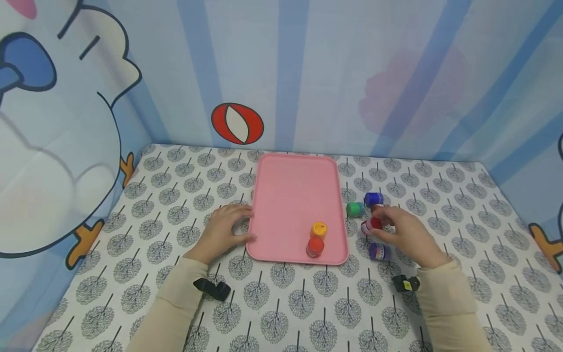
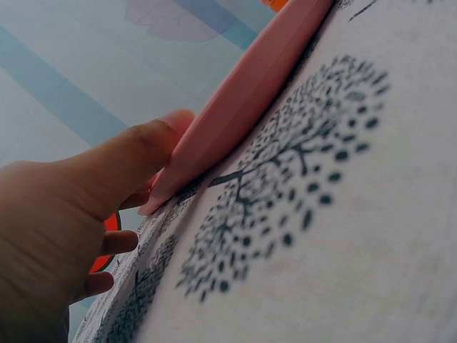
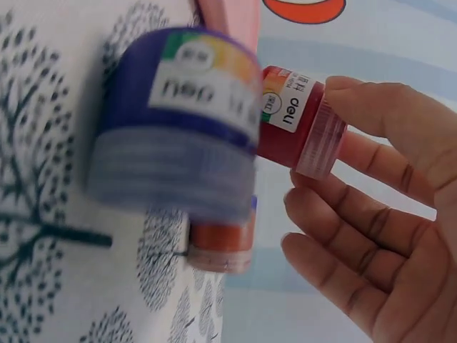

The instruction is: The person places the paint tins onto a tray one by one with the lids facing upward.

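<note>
My right hand (image 1: pixel 406 234) pinches a red paint jar (image 3: pixel 293 118) between thumb and fingers, gripping it near its clear lid. The jar is tilted, its "deli" label showing in the right wrist view. A purple paint jar (image 1: pixel 379 252) lies just in front of this hand. Behind the held jar are a green jar (image 1: pixel 355 209), a blue jar (image 1: pixel 374 198) and a brownish-orange jar (image 3: pixel 221 243), partly covered by the hand in the head view. My left hand (image 1: pixel 224 232) touches the left rim of the pink tray (image 1: pixel 294 195) with thumb and fingertips, its fingers relaxed.
A yellow-orange jar (image 1: pixel 319 229) and an orange-red jar (image 1: pixel 315 247) stand close together in the tray's near right corner. The table carries a white cloth (image 1: pixel 272 293) printed with grey trees. A blue striped curtain (image 1: pixel 330 73) rises along the back edge.
</note>
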The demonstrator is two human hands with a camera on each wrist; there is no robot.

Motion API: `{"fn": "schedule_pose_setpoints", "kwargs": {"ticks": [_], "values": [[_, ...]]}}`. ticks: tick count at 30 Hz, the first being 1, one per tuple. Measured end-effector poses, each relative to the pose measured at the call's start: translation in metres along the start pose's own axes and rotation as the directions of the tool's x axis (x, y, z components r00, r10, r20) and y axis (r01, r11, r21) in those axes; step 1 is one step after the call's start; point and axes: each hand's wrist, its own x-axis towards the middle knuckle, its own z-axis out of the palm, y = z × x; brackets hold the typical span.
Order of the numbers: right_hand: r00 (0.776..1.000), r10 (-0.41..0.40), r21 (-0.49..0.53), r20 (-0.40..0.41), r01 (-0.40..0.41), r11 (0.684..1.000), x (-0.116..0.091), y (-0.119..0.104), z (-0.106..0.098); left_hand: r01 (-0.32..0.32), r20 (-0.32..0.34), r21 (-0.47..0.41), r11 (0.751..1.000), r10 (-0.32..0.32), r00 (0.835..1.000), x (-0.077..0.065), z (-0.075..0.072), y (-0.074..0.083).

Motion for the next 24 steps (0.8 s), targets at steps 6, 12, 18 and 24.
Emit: {"fn": "schedule_pose_setpoints", "kwargs": {"ticks": [6, 12, 18, 24], "values": [[0.998, -0.047, -0.062, -0.032, 0.045, 0.997, 0.006, -0.011, 0.003, -0.002, -0.012, -0.006, 1.0, 0.001, 1.0, 0.001, 0.001, -0.001], [0.998, -0.061, -0.098, 0.007, 0.062, 0.993, 0.015, -0.019, 0.004, 0.001, -0.016, -0.013, 1.0, -0.001, 1.0, 0.0, 0.002, -0.002], [0.993, -0.116, -0.144, 0.026, 0.118, 0.982, 0.024, -0.028, 0.007, 0.009, -0.011, -0.019, 1.0, -0.009, 1.0, 0.001, 0.001, -0.001], [0.989, -0.141, -0.171, 0.05, 0.148, 0.974, 0.031, -0.037, 0.011, 0.009, -0.01, -0.022, 1.0, -0.01, 1.0, 0.001, 0.002, -0.002]]}}
